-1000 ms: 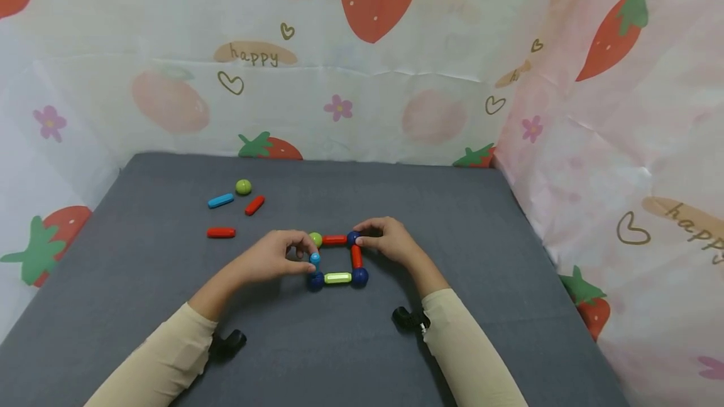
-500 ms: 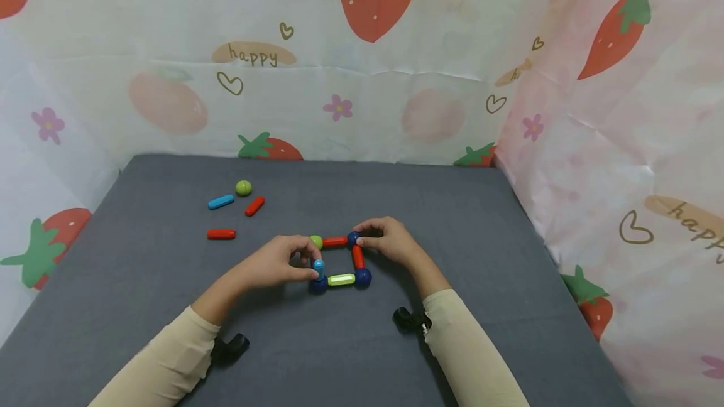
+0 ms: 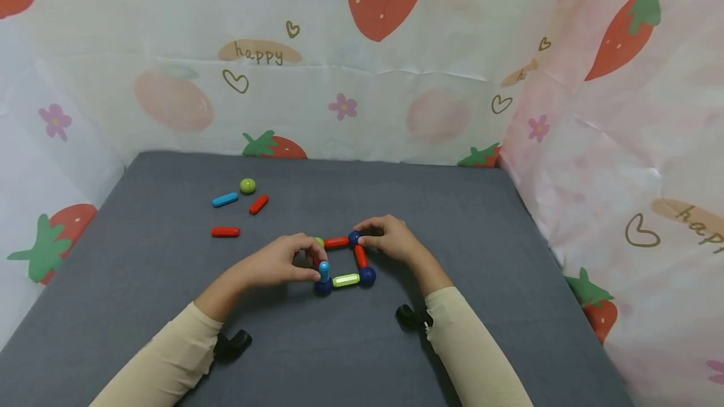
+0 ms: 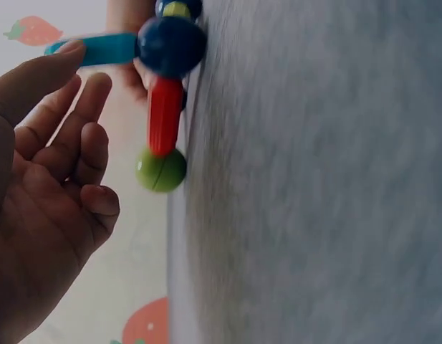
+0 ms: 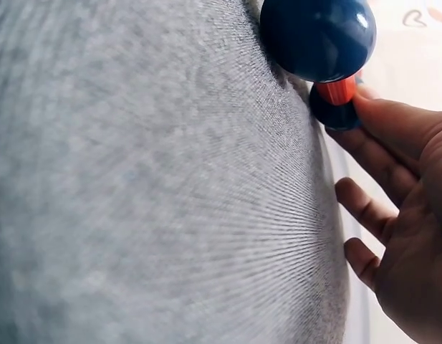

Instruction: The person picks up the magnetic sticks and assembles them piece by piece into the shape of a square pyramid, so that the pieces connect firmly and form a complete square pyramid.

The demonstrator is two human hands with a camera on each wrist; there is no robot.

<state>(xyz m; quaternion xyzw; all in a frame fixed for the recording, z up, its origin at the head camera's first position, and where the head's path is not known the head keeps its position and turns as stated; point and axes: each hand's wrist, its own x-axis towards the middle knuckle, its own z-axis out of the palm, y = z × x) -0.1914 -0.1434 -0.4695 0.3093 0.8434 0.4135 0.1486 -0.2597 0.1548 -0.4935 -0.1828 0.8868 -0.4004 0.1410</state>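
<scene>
On the grey desk [image 3: 464, 218] lies a small square frame of magnetic rods and balls. Its far side is a red rod [image 3: 336, 242] running between a green ball [image 3: 318, 242] at the far left corner and a dark blue ball [image 3: 354, 237] at the far right corner. Another red rod [image 3: 360, 256] forms the right side, down to a dark blue ball [image 3: 367, 276] at the near right corner. The near side is a yellow-green rod [image 3: 345, 280], ending at a dark blue ball [image 3: 323, 287] at the near left corner. A light blue rod [image 3: 323, 271] stands upright on that near left ball.

The left hand [image 3: 279, 262] is at the left side of the frame, its fingers curled with the fingertips on the upright light blue rod; in the left wrist view one fingertip touches the rod's free end while the other fingers are loosely bent. The right hand [image 3: 390, 240] pinches the far right dark blue ball between thumb and fingers.

Well apart on the far left of the desk lie loose pieces: a light blue rod [image 3: 225, 200], a green ball [image 3: 247, 186], a slanted red rod [image 3: 258, 205] and a flat red rod [image 3: 225, 232]. Strawberry-printed sheeting [image 3: 362, 74] surrounds the desk.
</scene>
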